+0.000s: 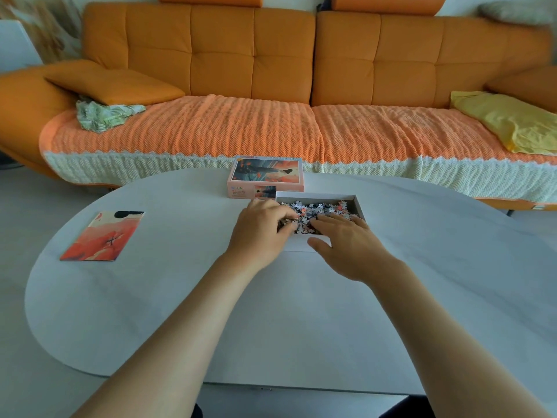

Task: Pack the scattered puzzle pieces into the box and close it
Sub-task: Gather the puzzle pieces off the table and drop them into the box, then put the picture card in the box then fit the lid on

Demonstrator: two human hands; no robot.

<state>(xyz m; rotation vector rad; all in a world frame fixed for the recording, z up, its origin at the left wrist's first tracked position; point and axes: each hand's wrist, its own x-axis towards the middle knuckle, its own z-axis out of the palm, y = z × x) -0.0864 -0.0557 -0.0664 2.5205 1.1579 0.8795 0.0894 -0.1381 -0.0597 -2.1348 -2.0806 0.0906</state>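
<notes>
Fingers (284,214) of left hand (259,233) curled round puzzle pieces (316,208) at near-left corner of box (359,206); right hand (346,248) flat, spread over them. Free table (271,312) toward near edge.

Box lying open with loose pieces inside, lid off beside it.
The white box (316,195) is sitting open mid-surface, holding a jumbled heap of small black, white and coral puzzle pieces (319,208); its pink picture lid (266,173) is resting face up at the far left corner.
</notes>
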